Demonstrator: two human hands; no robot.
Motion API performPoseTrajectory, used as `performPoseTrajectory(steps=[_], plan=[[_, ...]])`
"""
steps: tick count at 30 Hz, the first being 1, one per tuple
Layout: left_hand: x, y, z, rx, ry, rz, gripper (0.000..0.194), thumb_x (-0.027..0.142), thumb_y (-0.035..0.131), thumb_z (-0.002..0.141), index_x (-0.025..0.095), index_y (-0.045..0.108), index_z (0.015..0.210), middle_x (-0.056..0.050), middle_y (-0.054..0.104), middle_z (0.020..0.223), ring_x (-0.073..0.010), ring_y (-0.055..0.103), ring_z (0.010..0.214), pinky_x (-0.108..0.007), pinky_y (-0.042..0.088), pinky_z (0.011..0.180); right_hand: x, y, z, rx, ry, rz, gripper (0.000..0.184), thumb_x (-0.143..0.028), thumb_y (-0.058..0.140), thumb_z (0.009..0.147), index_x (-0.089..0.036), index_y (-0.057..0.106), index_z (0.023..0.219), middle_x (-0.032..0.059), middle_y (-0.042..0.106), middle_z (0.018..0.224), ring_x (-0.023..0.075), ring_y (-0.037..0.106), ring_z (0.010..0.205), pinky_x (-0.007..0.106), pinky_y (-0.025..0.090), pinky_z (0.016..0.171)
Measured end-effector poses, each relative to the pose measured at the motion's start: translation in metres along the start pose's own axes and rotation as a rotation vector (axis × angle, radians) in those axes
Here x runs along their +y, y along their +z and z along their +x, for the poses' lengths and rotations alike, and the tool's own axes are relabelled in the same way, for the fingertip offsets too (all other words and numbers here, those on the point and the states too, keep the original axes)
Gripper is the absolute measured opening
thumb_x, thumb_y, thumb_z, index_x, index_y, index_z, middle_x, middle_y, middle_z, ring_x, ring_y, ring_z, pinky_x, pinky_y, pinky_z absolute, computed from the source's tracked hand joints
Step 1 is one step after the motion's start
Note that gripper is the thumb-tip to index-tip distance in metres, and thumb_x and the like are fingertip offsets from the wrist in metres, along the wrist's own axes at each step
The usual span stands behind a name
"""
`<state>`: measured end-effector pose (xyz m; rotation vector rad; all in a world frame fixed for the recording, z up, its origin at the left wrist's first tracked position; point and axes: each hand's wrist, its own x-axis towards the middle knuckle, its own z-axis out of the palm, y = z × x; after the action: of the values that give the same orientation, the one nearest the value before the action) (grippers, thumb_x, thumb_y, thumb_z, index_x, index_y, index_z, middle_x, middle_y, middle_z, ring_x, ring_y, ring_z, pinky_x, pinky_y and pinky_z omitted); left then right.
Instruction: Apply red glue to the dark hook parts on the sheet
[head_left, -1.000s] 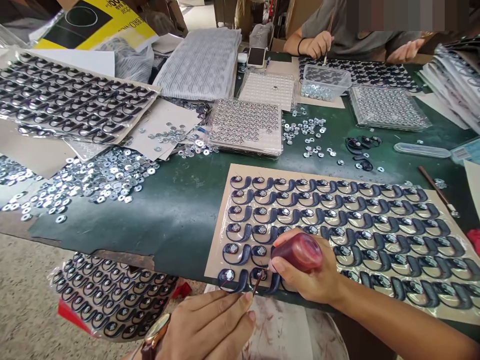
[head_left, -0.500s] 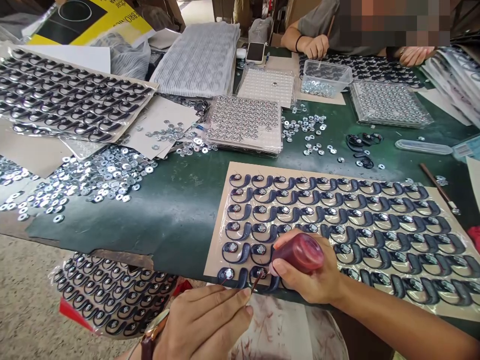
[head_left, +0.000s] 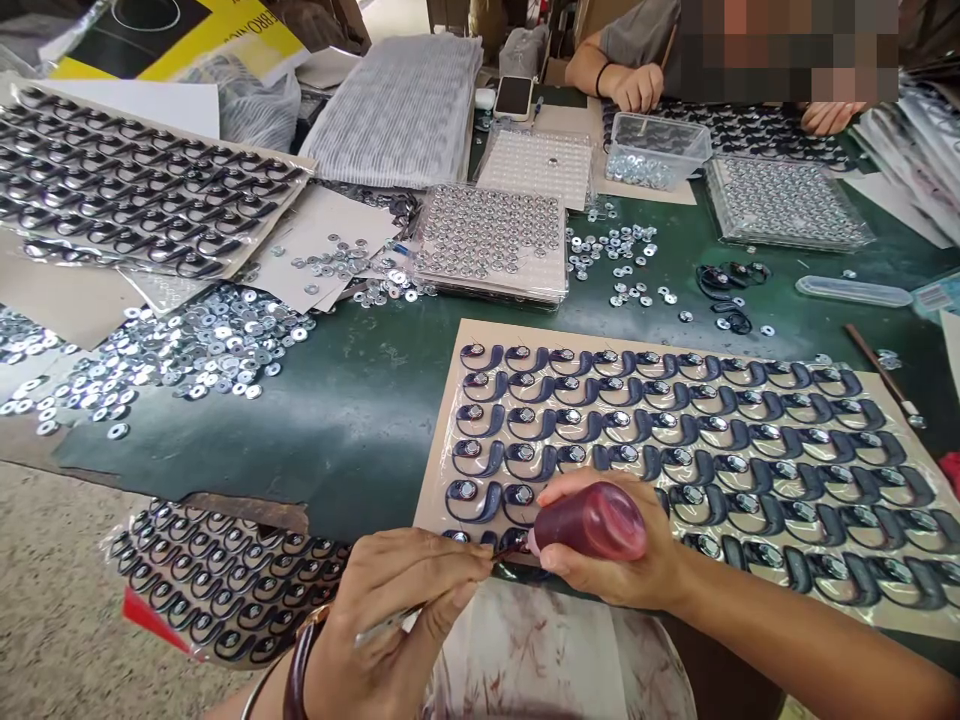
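Observation:
My right hand (head_left: 626,560) is closed around a squeeze bottle of dark red liquid (head_left: 592,522), tilted with its nozzle down to the left. The nozzle is at an ear-hook part (head_left: 514,541) in the nearest row of the sheet. My left hand (head_left: 409,600) pinches a thin tool with a silver shaft (head_left: 390,625); its dark tip is close to the nozzle, and its exact kind is unclear. Under both hands lies a cardboard sheet (head_left: 439,470) with rows of black hook-shaped parts, each with a round silver piece. My hands hide some of the front parts.
Loose metal washers (head_left: 225,340) are heaped at left. Trays of round silver pieces (head_left: 491,235) and a clear plastic box (head_left: 656,150) stand farther back. Another sheet of parts (head_left: 232,580) lies low at left. Across the table, a co-worker's hand (head_left: 637,88) rests by another sheet.
My left hand has turned and lifted slightly, so the tool's silver shaft now shows. The bottle has shifted slightly left and down, still in my right hand.

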<state>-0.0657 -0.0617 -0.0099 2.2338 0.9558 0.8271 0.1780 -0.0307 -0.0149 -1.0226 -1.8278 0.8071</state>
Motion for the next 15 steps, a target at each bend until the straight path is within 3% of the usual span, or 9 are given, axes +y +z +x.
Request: performPoseTrajectory(steps=[6,11,15], plan=[[-0.001,-0.002,0.006,0.018,0.003,-0.045,0.022,0.008,0.052,0.086,0.015,0.064,0.102,-0.005,0.073,0.097,-0.0145,0.070,0.088,-0.024,0.055,0.077,-0.003,-0.004,-0.002,-0.077,0.002,0.019,0.035,-0.044,0.076,0.070,-0.020,0.061,0.091,0.0003,0.070,0.068,0.0153,0.066,0.054,0.025,0.054,0.053],[0.003,-0.003,0.011,0.022,0.120,-0.021,0.028,0.002,0.050,0.082,0.011,0.063,0.105,-0.009,0.072,0.099,-0.0151,0.070,0.089,-0.025,0.056,0.077,-0.019,-0.028,0.011,-0.267,0.389,0.228,0.032,-0.041,0.071,0.079,-0.020,0.061,0.102,0.0008,0.071,0.075,0.0151,0.066,0.060,0.025,0.053,0.056],[0.005,-0.003,0.011,0.028,0.214,-0.001,0.030,0.001,0.051,0.079,0.007,0.064,0.104,-0.010,0.072,0.100,-0.0140,0.069,0.091,-0.024,0.055,0.080,-0.020,-0.058,0.019,-0.288,0.543,0.288,0.031,-0.042,0.066,0.083,-0.020,0.062,0.105,0.0037,0.073,0.079,0.0188,0.070,0.070,0.028,0.055,0.063]])
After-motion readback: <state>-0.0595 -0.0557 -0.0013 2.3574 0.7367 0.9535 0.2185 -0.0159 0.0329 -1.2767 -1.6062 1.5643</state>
